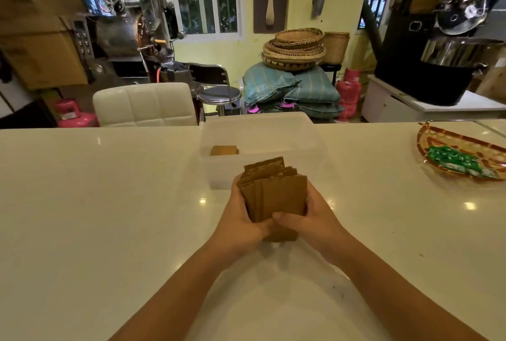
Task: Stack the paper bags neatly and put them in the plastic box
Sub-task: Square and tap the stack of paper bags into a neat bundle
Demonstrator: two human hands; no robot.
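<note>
A stack of several flat brown paper bags [276, 192] stands on edge on the white table, fanned unevenly at the top. My left hand [241, 220] grips its left side and my right hand [309, 220] grips its right side, thumbs meeting at the front. Just behind the stack sits the translucent plastic box [306, 132], open on top. A small pile of brown bags [224, 150] lies inside the box at its left end.
The white table [95, 203] spreads to both sides. A woven tray [438, 138] holding green packets [454, 161] lies at the right. A white padded chair [142, 105] stands behind the far edge.
</note>
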